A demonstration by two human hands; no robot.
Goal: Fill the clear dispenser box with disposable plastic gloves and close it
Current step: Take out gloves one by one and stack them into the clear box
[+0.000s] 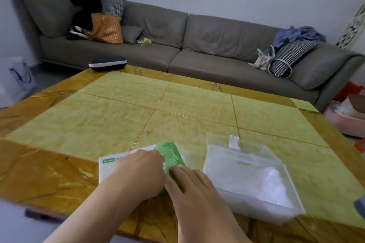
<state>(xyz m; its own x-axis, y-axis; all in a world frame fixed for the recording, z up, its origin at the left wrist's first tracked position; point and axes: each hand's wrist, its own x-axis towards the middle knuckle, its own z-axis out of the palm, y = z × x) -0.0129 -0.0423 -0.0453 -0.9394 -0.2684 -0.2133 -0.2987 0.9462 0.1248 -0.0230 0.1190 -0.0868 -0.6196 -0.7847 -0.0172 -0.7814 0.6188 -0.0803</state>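
The clear dispenser box [254,181] lies on the tabletop [122,116], near the front edge and on the right. Its clear lid [227,144] stands open at the far side. Some white, crinkly plastic [276,185] sits inside it at the right end.

Just to the left of it lies the white and green glove pack [171,154]. A hand shape is drawn on the green part. The left hand [138,175] rests on top of the pack with its fingers [156,156] bent down, and it looks like they pinch something at the green end, but I cannot tell for sure. The right hand [189,185] lies on the near green end of the pack with its fingers [177,171] straight, touching it.

A dark glasses case [107,63] sits far away at the back left corner of the tabletop.

Behind the tabletop is a long grey sofa [197,45]. It holds pillows, an orange bag [106,28], black clothes [85,4] and blue clothes [298,34]
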